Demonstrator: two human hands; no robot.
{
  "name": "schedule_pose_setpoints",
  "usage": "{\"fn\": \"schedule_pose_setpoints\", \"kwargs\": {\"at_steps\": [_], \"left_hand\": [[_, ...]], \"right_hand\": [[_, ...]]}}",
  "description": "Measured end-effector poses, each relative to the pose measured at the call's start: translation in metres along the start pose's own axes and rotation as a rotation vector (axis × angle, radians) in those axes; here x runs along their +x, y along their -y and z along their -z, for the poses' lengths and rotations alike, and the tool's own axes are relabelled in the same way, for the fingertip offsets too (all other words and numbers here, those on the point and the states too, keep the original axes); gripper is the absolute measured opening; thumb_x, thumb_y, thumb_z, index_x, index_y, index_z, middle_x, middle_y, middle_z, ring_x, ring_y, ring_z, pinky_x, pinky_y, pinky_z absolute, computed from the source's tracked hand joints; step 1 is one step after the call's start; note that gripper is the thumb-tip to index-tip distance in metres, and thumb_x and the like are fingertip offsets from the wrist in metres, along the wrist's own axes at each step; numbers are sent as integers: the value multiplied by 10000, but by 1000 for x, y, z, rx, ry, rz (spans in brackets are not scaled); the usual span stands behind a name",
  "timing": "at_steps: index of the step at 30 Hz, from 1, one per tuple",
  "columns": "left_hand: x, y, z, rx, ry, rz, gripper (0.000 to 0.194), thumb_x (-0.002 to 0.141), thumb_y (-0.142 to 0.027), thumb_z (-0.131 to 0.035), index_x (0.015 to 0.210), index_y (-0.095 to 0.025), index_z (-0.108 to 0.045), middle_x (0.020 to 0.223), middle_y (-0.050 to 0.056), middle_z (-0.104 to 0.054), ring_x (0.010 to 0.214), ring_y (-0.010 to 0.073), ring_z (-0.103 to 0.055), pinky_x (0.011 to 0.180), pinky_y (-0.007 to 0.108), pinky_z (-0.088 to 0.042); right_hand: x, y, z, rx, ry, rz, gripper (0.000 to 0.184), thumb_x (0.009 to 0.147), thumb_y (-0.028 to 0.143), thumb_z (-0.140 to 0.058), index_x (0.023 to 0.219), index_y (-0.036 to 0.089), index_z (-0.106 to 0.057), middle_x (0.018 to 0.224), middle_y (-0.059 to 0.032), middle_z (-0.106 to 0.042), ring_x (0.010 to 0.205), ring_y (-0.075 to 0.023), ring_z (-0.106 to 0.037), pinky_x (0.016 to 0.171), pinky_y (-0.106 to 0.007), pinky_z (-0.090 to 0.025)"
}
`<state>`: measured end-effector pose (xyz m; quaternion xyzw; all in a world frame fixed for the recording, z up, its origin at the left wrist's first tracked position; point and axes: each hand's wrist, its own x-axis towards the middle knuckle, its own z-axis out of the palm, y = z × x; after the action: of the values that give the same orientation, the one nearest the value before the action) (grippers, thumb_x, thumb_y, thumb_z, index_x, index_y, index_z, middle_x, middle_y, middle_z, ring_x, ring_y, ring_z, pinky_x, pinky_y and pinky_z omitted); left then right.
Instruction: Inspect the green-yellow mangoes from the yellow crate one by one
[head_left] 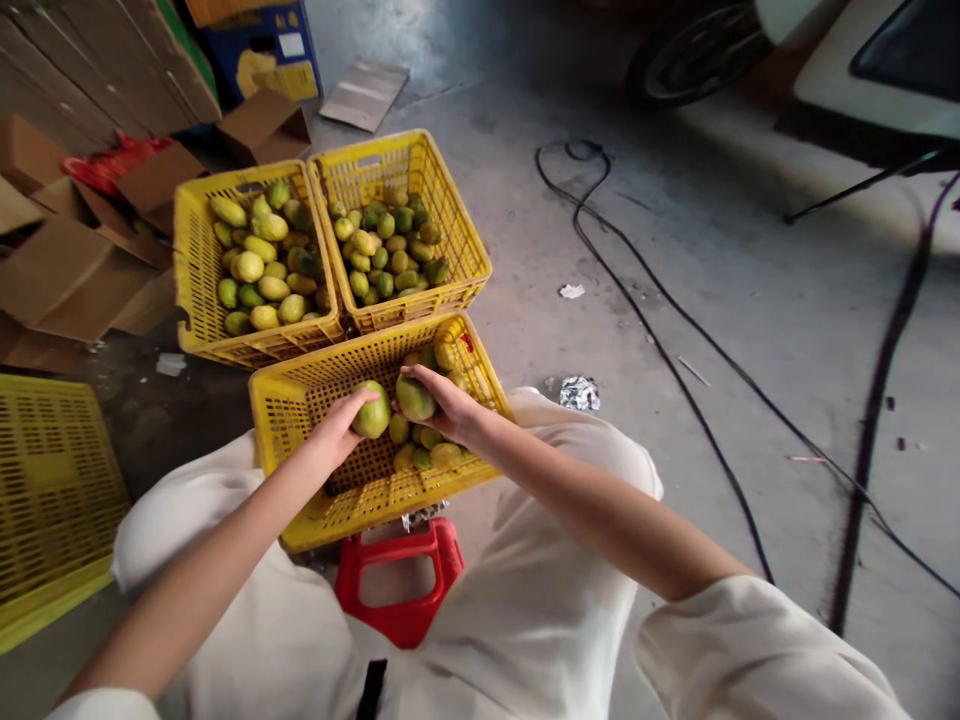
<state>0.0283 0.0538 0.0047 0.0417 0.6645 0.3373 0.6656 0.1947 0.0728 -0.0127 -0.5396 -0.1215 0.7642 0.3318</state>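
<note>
My left hand holds a round green fruit, its fingers wrapped round the left side. Just right of it, my right hand grips a second, duller green fruit. Both hands are over the near yellow crate, which stands between my knees. Several green and yellow fruits lie in that crate's right part, some hidden by my right hand and forearm. Bare slotted floor shows in its left part. The exact kind of fruit is hard to tell.
Beyond stand two yellow crates, left and right, with many green-yellow fruits. Another yellow crate stands at far left, below opened cardboard boxes. A red stool is beneath me. Black cables cross the floor at right.
</note>
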Motion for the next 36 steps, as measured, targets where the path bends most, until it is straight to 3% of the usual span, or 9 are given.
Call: {"fn": "schedule_pose_setpoints", "kwargs": {"at_steps": [4, 8, 11, 19, 22, 25, 30, 36], "left_hand": [[2, 6, 3, 49, 24, 10, 225, 721, -135, -921, 805, -201, -722, 722, 5, -743, 645, 182, -706, 600, 256, -558], [1, 7, 1, 30, 22, 1, 245, 714, -130, -943, 793, -196, -721, 710, 0, -754, 603, 166, -706, 578, 241, -567], [0, 5, -1, 6, 16, 21, 230, 750, -142, -938, 831, -190, -729, 719, 8, -765, 592, 161, -715, 562, 230, -581], [-2, -1, -2, -70, -50, 56, 176, 883, -173, -861, 907, -210, -691, 745, -7, -748, 637, 159, -742, 605, 225, -615], [-1, -1, 0, -59, -32, 57, 144, 883, -185, -861, 910, -199, -720, 782, 22, -770, 680, 185, -757, 622, 250, -612], [0, 1, 1, -29, 3, 42, 136, 857, -173, -867, 846, -190, -733, 770, 33, -775, 669, 186, -737, 626, 261, -592], [2, 4, 2, 17, 50, -10, 252, 711, -160, -1005, 818, -172, -778, 778, 26, -788, 679, 157, -719, 650, 238, -566], [-1, 3, 1, 5, 82, -58, 288, 679, -97, -988, 806, -183, -744, 789, 15, -771, 709, 161, -716, 677, 247, -574]], "right_hand": [[-6, 7, -6, 70, -45, -168, 219, 1006, 423, -805, 975, 258, -664, 825, -34, -747, 766, -213, -755, 633, -292, -663], [-14, 14, -13, 109, -48, -190, 216, 1159, 368, -564, 1052, 233, -695, 832, -49, -756, 778, -216, -767, 676, -313, -676], [-16, 17, -16, 123, -62, -174, 266, 1192, 319, -473, 1105, 231, -709, 827, -30, -743, 769, -208, -767, 706, -322, -691], [-10, 11, -12, 132, -122, -176, 263, 1191, 348, -449, 1233, 242, -686, 899, -67, -773, 786, -252, -782, 736, -428, -738], [-7, 9, -10, 164, -108, -194, 198, 1164, 425, -572, 1206, 250, -653, 907, -58, -774, 788, -252, -785, 719, -400, -731], [-7, 9, -9, 141, -18, -137, 259, 1053, 461, -789, 1122, 246, -662, 883, -39, -773, 805, -236, -774, 706, -331, -703], [-9, 6, -7, 77, -24, -34, 367, 833, 250, -984, 998, 260, -656, 876, 7, -785, 786, -183, -749, 712, -264, -663], [-5, 5, -6, 59, -6, -72, 207, 945, 331, -851, 984, 253, -663, 788, 20, -720, 761, -175, -737, 675, -246, -660]]}}
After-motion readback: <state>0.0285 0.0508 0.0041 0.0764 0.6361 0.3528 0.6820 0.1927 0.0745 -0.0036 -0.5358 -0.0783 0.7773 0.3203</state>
